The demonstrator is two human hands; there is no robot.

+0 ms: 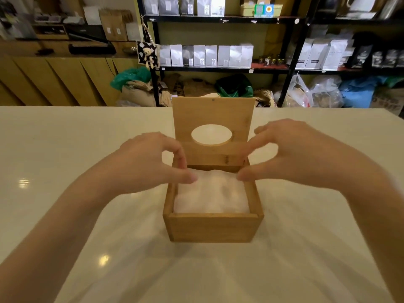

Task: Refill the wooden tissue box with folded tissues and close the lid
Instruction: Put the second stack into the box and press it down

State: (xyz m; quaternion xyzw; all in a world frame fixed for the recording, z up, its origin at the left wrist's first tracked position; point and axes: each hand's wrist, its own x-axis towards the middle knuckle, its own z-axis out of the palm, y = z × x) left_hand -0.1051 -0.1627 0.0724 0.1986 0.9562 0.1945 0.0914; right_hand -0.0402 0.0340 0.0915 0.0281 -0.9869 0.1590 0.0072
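A square wooden tissue box (pixel 213 227) stands in the middle of the white table. Its hinged lid (pixel 213 112), with an oval hole, stands upright at the back. White folded tissues (pixel 211 195) fill the box almost to the rim. My left hand (pixel 150 160) hovers over the box's back left corner, with thumb and fingers apart and the thumb tip touching the tissues. My right hand (pixel 290 154) is at the back right corner, fingers spread, with the thumb tip on the tissues. Neither hand grips anything.
The white table (pixel 65 149) stretches wide on both sides of the box. Beyond its far edge stand black shelves (pixel 290 47) with packaged bags, and sacks and plastic bags on the floor. Wooden cabinets are at the back left.
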